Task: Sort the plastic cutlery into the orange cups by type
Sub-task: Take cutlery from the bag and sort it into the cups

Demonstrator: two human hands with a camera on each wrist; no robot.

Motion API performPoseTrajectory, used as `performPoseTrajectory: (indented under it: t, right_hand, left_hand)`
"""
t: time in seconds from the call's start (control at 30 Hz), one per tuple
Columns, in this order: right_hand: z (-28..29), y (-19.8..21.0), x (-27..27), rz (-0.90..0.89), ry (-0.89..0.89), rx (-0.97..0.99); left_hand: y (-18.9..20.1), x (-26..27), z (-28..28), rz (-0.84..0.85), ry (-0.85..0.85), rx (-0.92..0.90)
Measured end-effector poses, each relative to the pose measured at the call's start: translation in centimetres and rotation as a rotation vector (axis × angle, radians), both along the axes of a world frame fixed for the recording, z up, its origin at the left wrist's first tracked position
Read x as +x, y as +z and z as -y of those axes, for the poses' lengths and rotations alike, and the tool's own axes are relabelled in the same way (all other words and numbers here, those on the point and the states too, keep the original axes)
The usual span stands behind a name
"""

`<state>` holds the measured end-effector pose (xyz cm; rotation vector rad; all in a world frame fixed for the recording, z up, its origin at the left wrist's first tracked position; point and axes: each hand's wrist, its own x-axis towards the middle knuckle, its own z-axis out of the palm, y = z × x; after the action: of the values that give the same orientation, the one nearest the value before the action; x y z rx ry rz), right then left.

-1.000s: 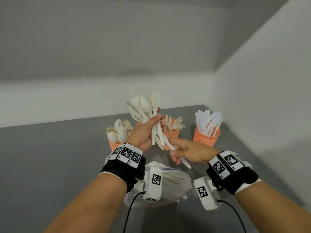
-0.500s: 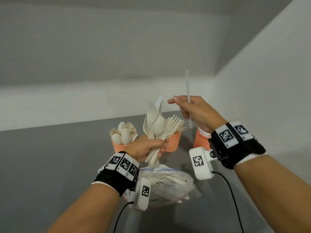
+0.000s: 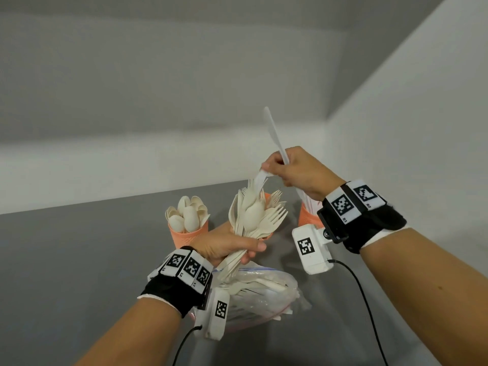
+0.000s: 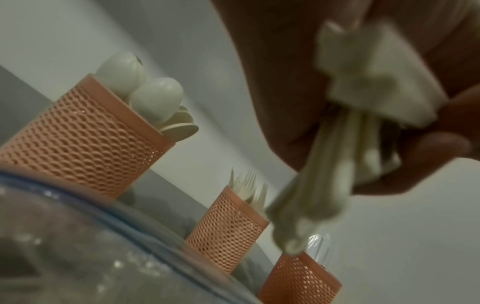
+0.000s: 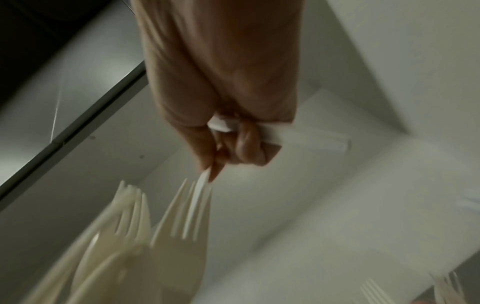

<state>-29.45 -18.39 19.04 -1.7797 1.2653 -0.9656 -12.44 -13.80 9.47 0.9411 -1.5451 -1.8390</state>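
My left hand point(image 3: 245, 249) grips a bundle of mixed cream forks and spoons point(image 3: 253, 215) by the handles point(image 4: 337, 164), heads up, over the bag. My right hand point(image 3: 272, 169) is just above the bundle's top. It holds a white knife point(image 3: 274, 136) upright, its handle across the palm point(image 5: 221, 124), while thumb and fingertip pinch the tip of another white piece point(image 3: 260, 177) sticking out of the bundle. Three orange mesh cups stand behind: the spoon cup point(image 3: 188, 235), the fork cup point(image 4: 228, 228) mostly hidden by the bundle, and the knife cup point(image 3: 307, 216) behind my right wrist.
A clear zip bag point(image 3: 258, 294) with more cutlery lies on the grey table point(image 3: 79, 260) under my left wrist. White walls meet in a corner close behind and to the right of the cups. Camera cables hang from both wrists.
My right hand pulled a knife out of the bundle, raised it over the knife cup, then came back left to the bundle's top still holding it. The left hand lowered the bundle slightly.
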Motion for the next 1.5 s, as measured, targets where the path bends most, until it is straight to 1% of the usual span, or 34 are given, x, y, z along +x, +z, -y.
performPoseTrajectory:
  t: [0.07,0.1,0.17,0.2,0.23,0.27,0.37,0.4,0.43,0.47,0.57,0.63,0.67,0.73,0.8,0.83,0.87,0.9,0.97,1.0,1.03,1.07,1.1,1.2,1.23,1.27,1.33,1.37,1.4,1.43,1.5]
  right_hand:
    - [0.4,-0.2,-0.5,0.123,-0.124,-0.025]
    - [0.5,-0.4,-0.6,0.199,-0.133,0.004]
    - [0.5,-1.2,-0.8,0.303,-0.055,0.094]
    - [0.4,-1.6,-0.8,0.314,-0.029,0.112]
    - [0.4,-1.8,-0.8,0.317,-0.038,0.101]
    - [0.5,-1.7,-1.0,0.33,-0.086,0.069]
    - [1.2,-0.5,-3.1,0.492,-0.328,-0.075]
    - [1.6,-0.1,-4.3,0.515,-0.401,-0.144]
    - [2.0,0.0,-5.4,0.476,-0.473,-0.224]
    - [2.4,-0.2,-6.5,0.376,-0.541,-0.301]
    - [3.5,-2.6,-8.8,0.009,-0.643,-0.441]
    - [4.2,-4.7,-9.4,-0.134,-0.635,-0.469]
    - [4.4,-5.8,-9.6,-0.181,-0.63,-0.444]
    - [5.0,-8.0,-9.8,-0.282,-0.594,-0.303]
    - [5.3,-9.5,-9.6,-0.362,-0.541,-0.144]
    - [5.4,-9.7,-9.4,-0.343,-0.532,-0.098]
    - [5.6,-9.5,-9.2,-0.264,-0.536,-0.078]
    - [5.9,-9.0,-9.0,-0.145,-0.549,-0.084]
    - [6.9,-8.2,-8.8,0.095,-0.573,-0.177]
    - [7.3,-7.9,-8.9,0.18,-0.583,-0.231]
    - [7.7,-7.9,-8.9,0.226,-0.588,-0.253]
    - [8.1,-8.2,-9.0,0.234,-0.582,-0.239]
    - [8.4,-8.7,-9.1,0.205,-0.571,-0.187]
    - [8.6,-10.9,-9.4,0.08,-0.527,0.016]
    - [8.3,-11.3,-9.4,0.051,-0.521,0.017]
    - [8.1,-11.5,-9.4,0.017,-0.528,-0.032]
    - [7.3,-10.9,-8.7,-0.059,-0.568,-0.212]
    - [6.8,-10.4,-8.0,-0.068,-0.573,-0.288]
    - [6.2,-9.9,-7.2,-0.042,-0.542,-0.332]
    - [5.4,-9.3,-6.1,0.007,-0.48,-0.31]
    - [3.0,-8.4,-3.7,0.044,-0.258,-0.14]
  left_hand:
    - [0.0,-0.1,0.0,0.029,0.015,-0.012]
    - [0.0,-0.2,0.0,0.031,0.014,-0.02]
    - [0.1,-0.5,0.2,0.042,0.016,-0.023]
    - [0.2,-0.6,0.3,0.051,0.019,-0.025]
    - [0.1,-0.7,0.4,0.063,0.026,-0.031]
    - [0.0,-0.8,0.5,0.075,0.03,-0.032]
    - [-0.4,-0.9,0.9,0.074,0.057,-0.018]
    - [-0.5,-0.8,1.0,0.066,0.078,-0.012]
    - [-0.7,-0.8,1.1,0.059,0.101,0.0]
    - [-0.8,-0.8,1.2,0.043,0.123,0.018]
    - [-1.1,-1.0,1.5,-0.069,0.157,0.047]
    - [-1.2,-1.3,1.6,-0.127,0.16,0.057]
    - [-1.2,-1.5,1.7,-0.154,0.167,0.072]
    - [-1.3,-1.9,1.8,-0.211,0.18,0.094]
    - [-1.4,-2.1,2.1,-0.229,0.205,0.106]
    - [-1.5,-2.1,2.2,-0.227,0.216,0.107]
    - [-1.6,-2.1,2.3,-0.237,0.225,0.116]
    - [-1.6,-2.1,2.3,-0.258,0.222,0.131]
    - [-1.6,-2.1,2.4,-0.295,0.208,0.162]
    - [-1.6,-2.1,2.3,-0.296,0.198,0.171]
    - [-1.5,-2.1,2.2,-0.292,0.191,0.176]
    - [-1.5,-2.2,2.1,-0.289,0.186,0.177]
    - [-1.4,-2.2,2.0,-0.292,0.18,0.176]
    - [-1.7,-2.2,1.9,-0.291,0.196,0.184]
    - [-1.8,-2.1,1.9,-0.287,0.21,0.188]
    - [-2.0,-2.1,2.0,-0.287,0.227,0.189]
    - [-2.3,-2.1,2.1,-0.298,0.265,0.179]
    - [-2.5,-2.2,2.2,-0.306,0.291,0.169]
    - [-2.6,-2.4,2.2,-0.307,0.322,0.151]
    - [-2.7,-2.6,2.3,-0.303,0.354,0.13]
    - [-2.7,-3.2,2.3,-0.291,0.391,0.083]
